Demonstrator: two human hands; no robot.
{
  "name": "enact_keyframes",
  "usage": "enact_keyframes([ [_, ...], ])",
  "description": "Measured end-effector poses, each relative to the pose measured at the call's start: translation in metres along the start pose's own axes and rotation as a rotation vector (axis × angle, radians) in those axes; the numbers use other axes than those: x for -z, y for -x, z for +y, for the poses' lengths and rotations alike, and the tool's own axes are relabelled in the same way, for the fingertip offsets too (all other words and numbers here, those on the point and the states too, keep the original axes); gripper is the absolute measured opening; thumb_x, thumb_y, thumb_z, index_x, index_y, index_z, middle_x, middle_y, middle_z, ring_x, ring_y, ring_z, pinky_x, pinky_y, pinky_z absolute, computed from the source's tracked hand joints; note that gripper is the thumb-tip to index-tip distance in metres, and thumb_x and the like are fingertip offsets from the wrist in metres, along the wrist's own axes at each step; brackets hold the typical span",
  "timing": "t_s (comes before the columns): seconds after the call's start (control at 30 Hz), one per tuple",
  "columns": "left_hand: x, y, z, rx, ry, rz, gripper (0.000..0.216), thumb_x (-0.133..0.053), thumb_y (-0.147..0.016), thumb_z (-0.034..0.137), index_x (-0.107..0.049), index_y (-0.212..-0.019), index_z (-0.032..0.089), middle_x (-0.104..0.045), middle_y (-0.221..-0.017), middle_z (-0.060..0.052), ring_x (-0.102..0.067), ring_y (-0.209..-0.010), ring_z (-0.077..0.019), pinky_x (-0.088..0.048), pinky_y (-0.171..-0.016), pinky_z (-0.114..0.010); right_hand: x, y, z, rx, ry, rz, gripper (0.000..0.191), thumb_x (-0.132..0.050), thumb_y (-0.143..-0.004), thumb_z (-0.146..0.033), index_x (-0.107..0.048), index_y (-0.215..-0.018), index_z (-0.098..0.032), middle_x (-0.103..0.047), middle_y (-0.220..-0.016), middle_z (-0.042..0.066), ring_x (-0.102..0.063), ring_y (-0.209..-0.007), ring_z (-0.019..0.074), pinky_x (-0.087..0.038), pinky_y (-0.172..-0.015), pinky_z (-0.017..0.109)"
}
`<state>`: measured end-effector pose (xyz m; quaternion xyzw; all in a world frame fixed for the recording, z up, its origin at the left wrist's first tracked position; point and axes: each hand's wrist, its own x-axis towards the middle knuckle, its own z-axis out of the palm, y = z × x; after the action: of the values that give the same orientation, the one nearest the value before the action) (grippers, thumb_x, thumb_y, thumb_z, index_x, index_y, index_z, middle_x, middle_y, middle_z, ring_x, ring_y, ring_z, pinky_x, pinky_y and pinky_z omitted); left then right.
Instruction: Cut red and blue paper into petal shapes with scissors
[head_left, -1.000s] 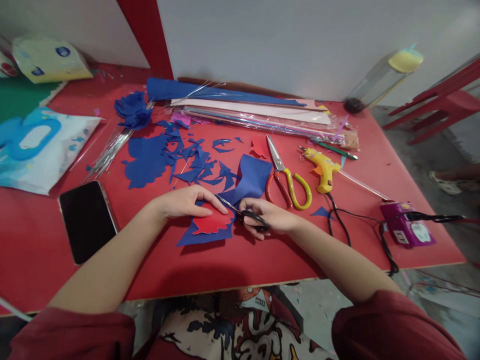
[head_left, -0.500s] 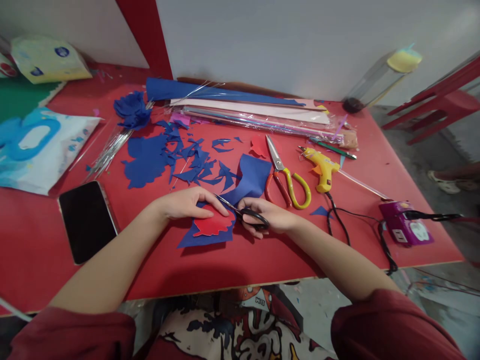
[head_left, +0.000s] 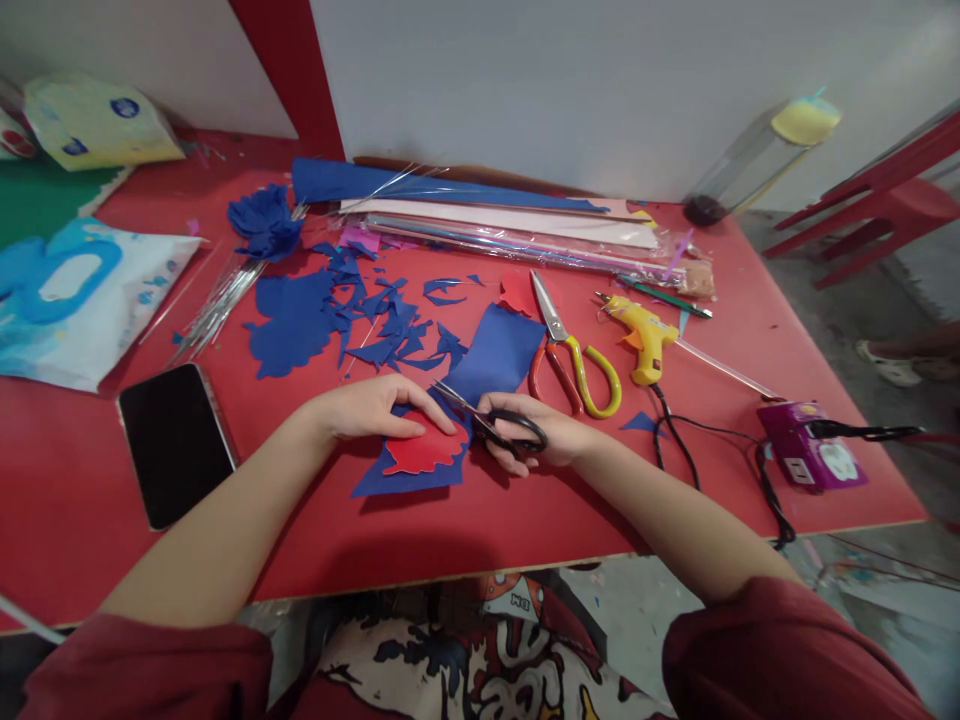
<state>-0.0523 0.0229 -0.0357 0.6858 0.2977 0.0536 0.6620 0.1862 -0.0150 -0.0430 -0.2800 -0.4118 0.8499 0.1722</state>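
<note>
My left hand [head_left: 397, 410] is closed on a red paper cutout [head_left: 424, 447] with wavy edges, keeping it against a piece of blue paper [head_left: 409, 484] beneath. My right hand [head_left: 517, 430] grips small black-handled scissors [head_left: 514, 428], fingers through the loops. Their slim blades point up and left, slightly parted, by the blue paper's edge near my left fingertips. Just beyond the blades lies a flat blue sheet [head_left: 501, 348]; whether it still joins the piece in my hand is hard to see.
Blue scraps [head_left: 397, 325] and a blue flower [head_left: 266, 222] lie farther back. Larger scissors [head_left: 574, 360], a yellow glue gun [head_left: 643, 335] and a purple power box [head_left: 814, 450] with cords are on the right. A phone [head_left: 176, 445] rests at left, below a wipes pack [head_left: 82, 300].
The scissors' black handles have spread and the blades have drawn apart a little. The blue sheet beyond them, curled before, now lies flatter. My left hand has barely shifted.
</note>
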Motion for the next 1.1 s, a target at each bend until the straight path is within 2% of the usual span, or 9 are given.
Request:
enact_keyframes([
  [0.17,0.0,0.0,0.001,-0.012,0.001,0.012,0.033,-0.057,-0.07,0.01,-0.072,-0.097,0.021,-0.072,-0.103,-0.002,-0.066,-0.093,-0.0151,-0.047,-0.081,-0.02,0.0,0.0,0.001,0.063,-0.047,0.005,0.045,-0.065,-0.069,-0.055,-0.041,-0.078,-0.019,-0.055,-0.047,-0.007,-0.049,-0.033,0.0074,-0.023,-0.028,0.014],
  [0.33,-0.004,-0.001,0.005,-0.04,-0.019,0.045,0.032,-0.056,-0.07,0.011,-0.072,-0.097,0.019,-0.072,-0.102,-0.003,-0.066,-0.092,-0.0153,-0.047,-0.08,-0.02,-0.002,-0.003,0.001,0.172,0.067,0.186,0.046,-0.071,-0.065,-0.051,-0.039,-0.077,-0.019,-0.055,-0.047,-0.008,-0.048,-0.034,0.0067,-0.027,-0.031,0.015],
  [0.43,-0.011,-0.003,0.007,-0.041,-0.063,0.041,0.035,-0.054,-0.07,0.01,-0.071,-0.099,0.019,-0.072,-0.102,-0.003,-0.066,-0.092,-0.015,-0.047,-0.08,-0.02,-0.004,-0.005,0.001,0.171,0.124,0.279,0.05,-0.078,-0.059,-0.042,-0.036,-0.077,-0.021,-0.054,-0.046,-0.01,-0.048,-0.033,0.0065,-0.03,-0.032,0.014],
  [0.63,-0.019,-0.006,0.008,-0.084,-0.135,0.04,0.04,-0.051,-0.069,0.006,-0.069,-0.103,0.019,-0.072,-0.102,-0.001,-0.065,-0.092,-0.015,-0.047,-0.081,-0.021,-0.008,-0.008,0.006,0.175,0.11,0.325,0.053,-0.082,-0.053,-0.033,-0.036,-0.075,-0.021,-0.056,-0.05,-0.012,-0.05,-0.033,0.0055,-0.04,-0.035,0.015],
  [0.83,-0.02,-0.006,0.011,-0.097,-0.126,-0.044,0.037,-0.051,-0.072,0.007,-0.07,-0.103,0.017,-0.071,-0.107,-0.004,-0.065,-0.098,-0.0161,-0.046,-0.086,-0.02,-0.006,-0.01,0.003,0.329,0.035,0.501,0.054,-0.08,-0.055,-0.039,-0.032,-0.075,-0.023,-0.067,-0.063,-0.007,-0.052,-0.037,0.0059,-0.038,-0.036,0.016],
  [0.93,-0.021,-0.008,0.012,-0.124,-0.158,-0.111,0.038,-0.052,-0.072,0.006,-0.07,-0.103,0.018,-0.071,-0.106,-0.004,-0.065,-0.096,-0.0158,-0.046,-0.085,-0.02,-0.004,-0.012,0.002,0.344,0.019,0.587,0.056,-0.082,-0.053,-0.038,-0.033,-0.075,-0.023,-0.071,-0.073,-0.003,-0.052,-0.038,0.0057,-0.035,-0.035,0.016],
  [1.0,-0.023,-0.008,0.013,-0.145,-0.176,-0.148,0.038,-0.052,-0.072,0.006,-0.07,-0.103,0.019,-0.071,-0.105,-0.004,-0.065,-0.095,-0.016,-0.046,-0.084,-0.02,-0.003,-0.013,0.003,0.331,0.022,0.602,0.056,-0.082,-0.052,-0.036,-0.033,-0.074,-0.023,-0.071,-0.076,-0.002,-0.052,-0.039,0.0058,-0.034,-0.035,0.016],
  [1.1,-0.025,-0.008,0.013,-0.146,-0.163,-0.127,0.038,-0.052,-0.071,0.005,-0.07,-0.101,0.018,-0.071,-0.105,-0.004,-0.065,-0.096,-0.0157,-0.046,-0.084,-0.02,-0.002,-0.013,0.004,0.302,0.049,0.561,0.054,-0.082,-0.053,-0.036,-0.034,-0.073,-0.022,-0.068,-0.067,-0.005,-0.052,-0.039,0.0066,-0.035,-0.037,0.016],
])
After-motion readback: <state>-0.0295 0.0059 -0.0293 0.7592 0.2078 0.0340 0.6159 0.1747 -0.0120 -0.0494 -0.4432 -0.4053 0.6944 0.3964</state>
